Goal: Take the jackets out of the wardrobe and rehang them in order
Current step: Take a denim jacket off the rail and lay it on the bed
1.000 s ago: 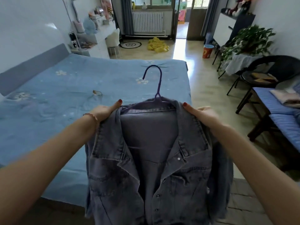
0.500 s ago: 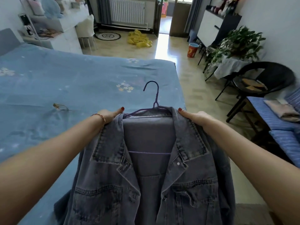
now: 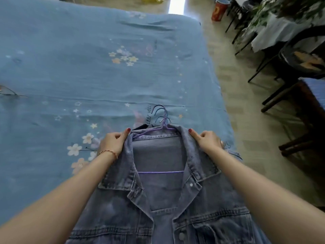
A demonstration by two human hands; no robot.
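Denim jacket (image 3: 168,199) on a hanger (image 3: 162,128), held at the near edge of a bed (image 3: 88,67).
Left to right: the left hand (image 3: 113,143), with a thin bracelet (image 3: 110,153) at its wrist, grips the jacket's left shoulder beside the collar; the purple hanger's hook lies over the blue sheet, its outline blurred and possibly doubled; the right hand (image 3: 205,140) grips the right shoulder; a chair (image 3: 299,59) stands on the floor at far right.
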